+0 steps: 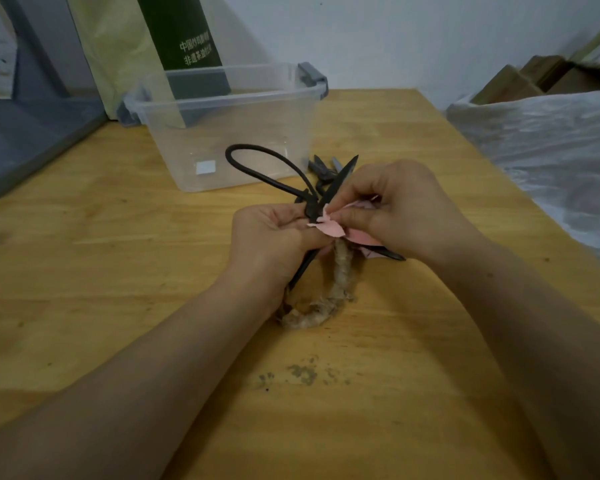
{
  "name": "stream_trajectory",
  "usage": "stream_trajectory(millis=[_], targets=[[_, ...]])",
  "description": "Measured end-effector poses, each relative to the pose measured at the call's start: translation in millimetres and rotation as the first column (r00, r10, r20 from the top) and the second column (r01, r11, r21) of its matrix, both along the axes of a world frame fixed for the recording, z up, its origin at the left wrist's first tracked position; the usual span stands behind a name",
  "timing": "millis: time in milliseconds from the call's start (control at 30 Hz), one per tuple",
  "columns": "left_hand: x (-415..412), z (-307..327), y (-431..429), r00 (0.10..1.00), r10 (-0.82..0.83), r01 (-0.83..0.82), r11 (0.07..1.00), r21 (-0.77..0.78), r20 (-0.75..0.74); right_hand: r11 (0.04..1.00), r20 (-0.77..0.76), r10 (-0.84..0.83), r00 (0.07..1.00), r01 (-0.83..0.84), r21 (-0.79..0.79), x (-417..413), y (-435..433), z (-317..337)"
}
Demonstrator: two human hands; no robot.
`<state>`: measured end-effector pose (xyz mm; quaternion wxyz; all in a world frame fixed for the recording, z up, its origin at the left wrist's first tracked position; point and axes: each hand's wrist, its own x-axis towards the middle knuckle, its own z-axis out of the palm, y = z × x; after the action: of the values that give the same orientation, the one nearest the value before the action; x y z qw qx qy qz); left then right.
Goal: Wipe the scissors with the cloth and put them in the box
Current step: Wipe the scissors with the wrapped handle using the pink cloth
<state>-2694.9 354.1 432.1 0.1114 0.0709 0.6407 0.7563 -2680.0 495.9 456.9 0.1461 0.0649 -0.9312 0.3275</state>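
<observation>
Black iron scissors [342,178] with a large loop handle are held above the wooden table [118,271]. My left hand [274,240] grips them near the pivot; a handle wrapped in frayed beige cord [336,289] hangs below it. My right hand [395,213] pinches a pink cloth [329,228] against the blades, which are spread apart. The clear plastic box [229,123] with grey latches stands open behind the hands. More dark scissors [323,168] lie on the table beside the box.
A green and cream paper bag [146,39] stands behind the box. A grey lid or bin [32,133] lies at the left. White plastic sheeting [551,150] and cardboard boxes [534,77] fill the right. Grey stains [302,374] mark the table near me.
</observation>
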Motion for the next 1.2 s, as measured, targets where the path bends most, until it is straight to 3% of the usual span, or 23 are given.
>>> stream_trajectory(millis=[67, 133, 167, 267, 333, 400, 467, 533, 600, 667, 733, 767, 833, 1000, 1200], targets=[[0.9, 0.9, -0.2, 1.0, -0.005, 0.005, 1.0, -0.006, 0.005, 0.989, 0.045, -0.103, 0.994, 0.098, 0.107, -3.8, 5.6, -3.1], [2.4, 2.6, 0.7, 1.0, -0.025, 0.025, 1.0, 0.003, -0.004, 0.956, -0.024, -0.214, 0.976, 0.215, 0.198, -3.2, 10.0, -6.6], [2.5, 3.6, 1.1, 0.999, -0.033, 0.033, 0.999, 0.009, -0.01, 0.957, -0.09, -0.234, 0.968, 0.246, 0.152, -1.7, 10.8, -7.4], [1.0, 2.2, 1.4, 1.0, 0.008, -0.008, 1.0, 0.017, -0.003, 0.988, -0.181, -0.109, 0.977, 0.086, -0.132, 6.2, 2.1, 1.0], [-0.1, 0.9, 0.8, 1.0, 0.026, -0.026, 1.0, 0.013, -0.008, 0.996, -0.101, 0.032, 0.994, -0.04, -0.083, 6.6, -4.7, -1.5], [-1.2, -0.5, 0.7, 1.0, 0.023, -0.023, 1.0, 0.014, -0.003, 0.996, -0.057, 0.053, 0.997, -0.057, -0.071, 2.1, -4.5, -6.8], [-0.7, -0.4, 0.7, 1.0, 0.013, -0.013, 1.0, 0.015, 0.011, 0.996, -0.01, 0.004, 1.0, -0.005, -0.093, -2.6, 1.0, -7.9], [0.5, 0.2, 0.9, 1.0, 0.01, -0.01, 1.0, 0.007, 0.02, 0.991, 0.058, -0.125, 0.99, 0.122, 0.059, -4.7, 9.3, -8.4], [0.8, 0.9, 0.6, 1.0, 0.006, -0.006, 1.0, 0.015, 0.008, 0.954, -0.003, -0.264, 0.965, 0.262, 0.144, -5.1, 15.3, -7.9], [0.9, 1.1, 0.8, 1.0, 0.004, -0.004, 1.0, 0.029, 0.001, 0.959, -0.071, -0.281, 0.957, 0.278, -0.046, -2.5, 12.8, -5.0], [0.8, 0.6, 0.9, 1.0, 0.019, -0.019, 0.999, 0.032, 0.004, 0.927, 0.045, -0.17, 0.984, 0.175, -0.332, 0.0, 6.4, -3.6], [1.1, 0.7, 1.0, 1.0, 0.02, -0.02, 0.999, 0.031, 0.006, 0.905, 0.119, -0.098, 0.988, 0.139, -0.403, 0.1, 5.1, -6.2], [1.8, 1.2, 1.4, 1.0, 0.012, -0.012, 1.0, 0.028, 0.003, 0.915, 0.194, -0.037, 0.98, 0.112, -0.389, -0.4, 6.1, -11.4], [2.8, 2.2, 1.9, 1.0, -0.007, 0.007, 0.999, 0.039, -0.003, 0.898, 0.194, -0.023, 0.981, 0.105, -0.428, -3.9, 7.3, -15.3], [1.1, 2.4, 0.5, 1.0, 0.011, -0.01, 0.999, 0.045, -0.011, 0.862, 0.117, -0.123, 0.985, 0.165, -0.479, -16.5, 1.4, -23.6]])
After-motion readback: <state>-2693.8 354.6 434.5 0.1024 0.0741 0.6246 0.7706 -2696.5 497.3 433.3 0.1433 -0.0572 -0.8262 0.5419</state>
